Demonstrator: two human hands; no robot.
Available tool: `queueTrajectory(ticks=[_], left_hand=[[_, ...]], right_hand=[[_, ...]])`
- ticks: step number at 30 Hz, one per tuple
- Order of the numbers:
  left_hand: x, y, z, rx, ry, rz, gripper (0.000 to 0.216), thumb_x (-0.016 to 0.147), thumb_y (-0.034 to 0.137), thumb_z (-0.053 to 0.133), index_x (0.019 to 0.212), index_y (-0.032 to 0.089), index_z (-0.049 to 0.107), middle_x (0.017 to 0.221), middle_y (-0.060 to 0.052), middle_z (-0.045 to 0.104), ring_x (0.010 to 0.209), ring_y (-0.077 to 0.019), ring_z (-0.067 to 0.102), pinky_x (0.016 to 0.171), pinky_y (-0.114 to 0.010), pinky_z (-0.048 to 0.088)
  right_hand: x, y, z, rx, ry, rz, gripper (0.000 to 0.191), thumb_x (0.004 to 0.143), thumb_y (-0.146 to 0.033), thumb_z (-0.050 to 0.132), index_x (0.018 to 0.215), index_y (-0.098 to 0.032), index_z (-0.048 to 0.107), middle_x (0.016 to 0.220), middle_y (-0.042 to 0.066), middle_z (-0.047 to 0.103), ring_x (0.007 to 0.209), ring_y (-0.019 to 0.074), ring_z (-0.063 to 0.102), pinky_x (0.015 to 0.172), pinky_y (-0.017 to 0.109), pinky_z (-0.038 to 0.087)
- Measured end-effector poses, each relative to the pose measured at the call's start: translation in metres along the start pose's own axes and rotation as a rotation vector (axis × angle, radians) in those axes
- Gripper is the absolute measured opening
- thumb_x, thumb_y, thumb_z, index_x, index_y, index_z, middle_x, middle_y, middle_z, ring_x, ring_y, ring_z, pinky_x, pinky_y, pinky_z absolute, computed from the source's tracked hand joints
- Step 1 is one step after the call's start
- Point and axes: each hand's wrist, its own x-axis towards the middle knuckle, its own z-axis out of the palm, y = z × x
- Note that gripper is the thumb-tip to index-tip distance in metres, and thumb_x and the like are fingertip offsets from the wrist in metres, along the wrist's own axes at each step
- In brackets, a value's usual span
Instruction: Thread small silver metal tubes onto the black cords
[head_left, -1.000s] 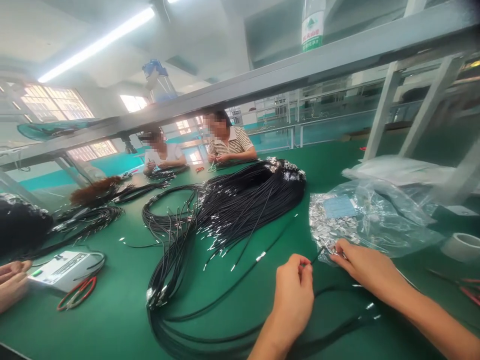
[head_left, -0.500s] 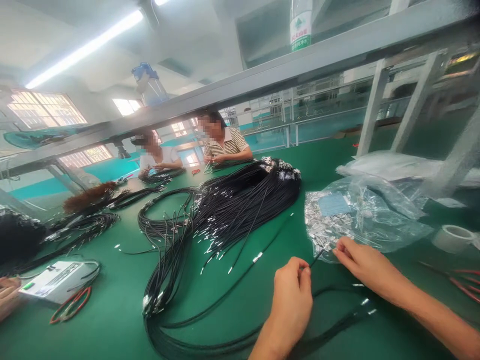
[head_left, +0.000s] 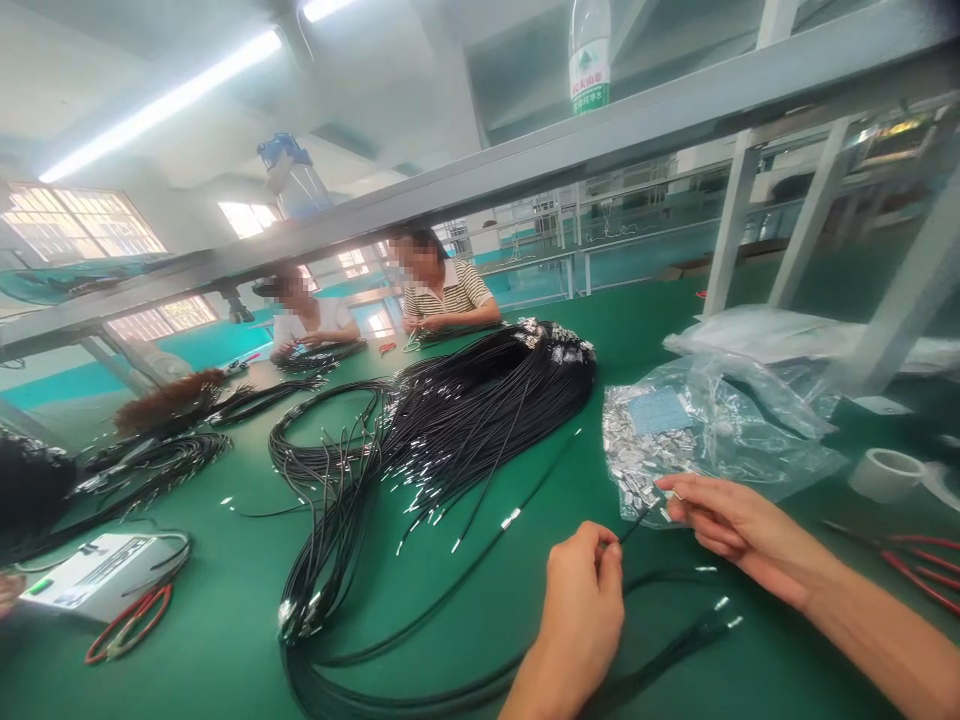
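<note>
Left hand (head_left: 585, 600): pinching black cord (head_left: 634, 527), tip toward two o'clock.
Right hand (head_left: 739, 515): at clear bag (head_left: 750, 455)'s seven o'clock; spread slightly wider now; holding unclear.
Black cord: seemingly steadied by left alone.

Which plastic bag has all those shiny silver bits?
The clear bag nearest the right hand, with the blue patch. Silver bits crowd its left end; the whitish bag behind it shows none.
</note>
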Motion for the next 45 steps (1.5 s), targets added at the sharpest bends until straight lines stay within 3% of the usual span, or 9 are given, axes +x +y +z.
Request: queueTrajectory(ticks=[3,7,15,22,25,34,40,45], left_hand=[[-0.001,-0.001,0.001,0.000,-0.005,0.023,0.020,0.092,0.024,0.044,0.088,0.017,0.063,0.068,0.001,0.056,0.060,-0.0124,0.045,0.057,-0.024,0.032],[-0.002,-0.003,0.002,0.013,-0.004,0.041,0.020,0.092,0.024,0.044,0.087,0.017,0.062,0.068,0.001,0.056,0.060,-0.0121,0.044,0.057,-0.024,0.031],[-0.001,-0.004,0.004,0.033,0.002,0.054,0.020,0.092,0.024,0.044,0.087,0.018,0.062,0.068,0.000,0.058,0.060,-0.0125,0.045,0.057,-0.024,0.032],[-0.001,-0.005,0.002,0.055,0.001,0.059,0.020,0.092,0.023,0.043,0.087,0.019,0.062,0.070,0.000,0.058,0.061,-0.0130,0.046,0.058,-0.024,0.032],[-0.001,-0.003,0.001,0.038,-0.010,0.068,0.020,0.092,0.023,0.044,0.087,0.018,0.062,0.067,0.001,0.056,0.060,-0.0126,0.044,0.057,-0.024,0.031],[0.004,-0.003,0.000,-0.235,-0.122,-0.037,0.026,0.092,0.022,0.041,0.068,0.018,0.052,0.056,0.004,0.048,0.053,-0.0094,0.038,0.053,-0.021,0.030],[0.004,-0.002,-0.001,-0.242,-0.009,-0.005,0.023,0.094,0.032,0.045,0.097,0.015,0.061,0.059,0.006,0.045,0.054,-0.0099,0.038,0.051,-0.021,0.029],[0.002,-0.001,-0.002,-0.134,-0.028,0.032,0.026,0.093,0.028,0.046,0.091,0.017,0.070,0.057,0.005,0.043,0.054,-0.0101,0.035,0.052,-0.022,0.027]], right_hand=[[-0.002,0.000,0.002,-0.079,-0.006,-0.026,0.050,0.065,-0.054,0.083,0.085,-0.014,0.061,0.080,0.010,0.067,0.042,0.0012,0.020,0.045,0.022,0.017],[-0.004,0.001,0.004,-0.160,-0.072,-0.038,0.051,0.073,-0.060,0.076,0.086,-0.015,0.058,0.072,0.006,0.065,0.041,0.0021,0.021,0.044,0.022,0.015],[-0.009,0.006,0.007,-0.213,-0.143,-0.057,0.041,0.087,-0.057,0.063,0.094,-0.018,0.053,0.073,0.003,0.063,0.043,0.0036,0.021,0.046,0.022,0.017],[-0.012,0.008,0.012,-0.329,-0.208,-0.072,0.045,0.084,-0.061,0.060,0.097,-0.019,0.053,0.073,0.003,0.063,0.042,0.0050,0.023,0.045,0.022,0.016],[-0.013,0.007,0.012,-0.278,-0.234,-0.030,0.043,0.083,-0.058,0.062,0.097,-0.018,0.055,0.074,0.003,0.063,0.042,0.0040,0.022,0.045,0.022,0.015],[-0.018,0.012,0.023,-0.264,-0.367,0.055,0.047,0.082,-0.057,0.067,0.101,-0.015,0.059,0.073,0.003,0.062,0.045,0.0042,0.023,0.044,0.023,0.010],[-0.014,0.007,0.012,-0.096,-0.223,0.075,0.045,0.077,-0.057,0.073,0.097,-0.018,0.063,0.075,0.002,0.061,0.044,0.0030,0.019,0.044,0.022,0.014],[-0.010,0.004,0.003,-0.003,-0.147,0.069,0.039,0.075,-0.044,0.078,0.101,-0.018,0.065,0.080,0.004,0.061,0.045,0.0036,0.022,0.044,0.021,0.020]])
